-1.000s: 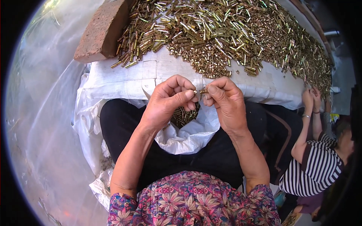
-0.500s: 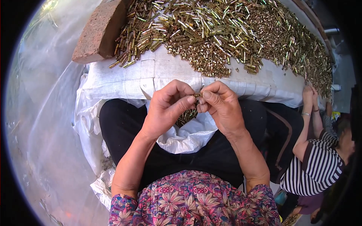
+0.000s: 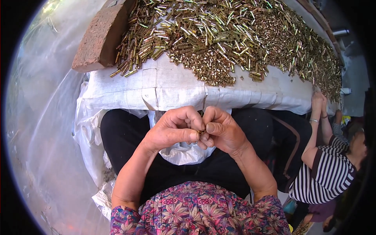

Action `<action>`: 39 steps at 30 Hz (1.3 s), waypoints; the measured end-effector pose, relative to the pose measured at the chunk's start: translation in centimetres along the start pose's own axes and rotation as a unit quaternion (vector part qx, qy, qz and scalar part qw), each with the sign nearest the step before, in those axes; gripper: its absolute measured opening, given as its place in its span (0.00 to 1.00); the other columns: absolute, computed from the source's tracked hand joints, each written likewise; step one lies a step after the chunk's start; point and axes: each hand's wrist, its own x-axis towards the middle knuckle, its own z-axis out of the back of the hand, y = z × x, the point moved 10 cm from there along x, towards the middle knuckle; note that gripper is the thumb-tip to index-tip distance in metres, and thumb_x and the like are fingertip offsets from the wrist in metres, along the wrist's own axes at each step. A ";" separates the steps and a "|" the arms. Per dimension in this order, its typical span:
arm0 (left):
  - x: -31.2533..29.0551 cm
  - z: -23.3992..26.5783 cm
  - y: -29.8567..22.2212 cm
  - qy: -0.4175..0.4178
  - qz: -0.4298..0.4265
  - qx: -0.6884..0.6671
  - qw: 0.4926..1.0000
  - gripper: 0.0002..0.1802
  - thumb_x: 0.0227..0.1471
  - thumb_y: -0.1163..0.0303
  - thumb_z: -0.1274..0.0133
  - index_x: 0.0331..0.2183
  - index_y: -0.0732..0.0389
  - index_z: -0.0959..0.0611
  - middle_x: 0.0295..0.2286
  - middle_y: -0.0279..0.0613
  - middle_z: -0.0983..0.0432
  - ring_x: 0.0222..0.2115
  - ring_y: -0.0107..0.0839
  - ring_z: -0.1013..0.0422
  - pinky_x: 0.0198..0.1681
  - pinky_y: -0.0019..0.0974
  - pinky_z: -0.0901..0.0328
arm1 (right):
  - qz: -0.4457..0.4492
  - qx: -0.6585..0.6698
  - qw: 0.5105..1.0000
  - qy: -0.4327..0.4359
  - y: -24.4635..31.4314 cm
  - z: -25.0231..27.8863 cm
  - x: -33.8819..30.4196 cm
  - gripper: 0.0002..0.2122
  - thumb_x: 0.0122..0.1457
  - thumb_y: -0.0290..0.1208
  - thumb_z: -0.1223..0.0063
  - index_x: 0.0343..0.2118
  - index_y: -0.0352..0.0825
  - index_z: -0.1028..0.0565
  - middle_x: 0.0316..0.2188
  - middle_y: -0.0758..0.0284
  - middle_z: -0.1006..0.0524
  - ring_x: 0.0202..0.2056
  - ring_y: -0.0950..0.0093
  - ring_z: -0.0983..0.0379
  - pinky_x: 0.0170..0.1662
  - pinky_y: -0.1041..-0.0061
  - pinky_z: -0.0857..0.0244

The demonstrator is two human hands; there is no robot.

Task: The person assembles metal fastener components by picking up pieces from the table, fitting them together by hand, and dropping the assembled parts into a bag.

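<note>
My left hand (image 3: 172, 127) and my right hand (image 3: 227, 135) meet over my lap, their fingertips pressed together. Pinched between them is a small brass-coloured metal sleeve (image 3: 201, 132), mostly covered by the fingers. Below the hands an open white bag (image 3: 184, 154) rests between my knees; the hands hide its contents. In front of me, short metal sleeves (image 3: 215, 70) and longer thin tubes (image 3: 231, 29) of the same golden colour lie in a wide heap on a surface covered with white woven cloth (image 3: 180, 88).
A red-brown brick (image 3: 96, 45) sits at the heap's left end. Clear plastic sheeting (image 3: 47, 129) hangs along the left. To the right a co-worker in a striped shirt (image 3: 325, 172) reaches with both hands (image 3: 319, 103) to the cloth's edge by the heap.
Both my hands have come down toward my lap, away from the cloth's edge, still together around the small part. They now cover the bag's opening.
</note>
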 end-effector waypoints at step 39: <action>7.0 9.1 -7.5 -0.282 -0.014 0.806 0.520 0.12 0.48 0.62 0.42 0.29 0.60 0.23 0.30 0.46 0.23 0.30 0.48 0.26 0.32 0.48 0.34 | 0.142 -0.851 0.427 -0.269 17.3 7.1 6.8 0.08 0.53 0.28 0.44 0.32 0.33 0.30 0.25 0.59 0.25 0.29 0.57 0.28 0.35 0.60 0.35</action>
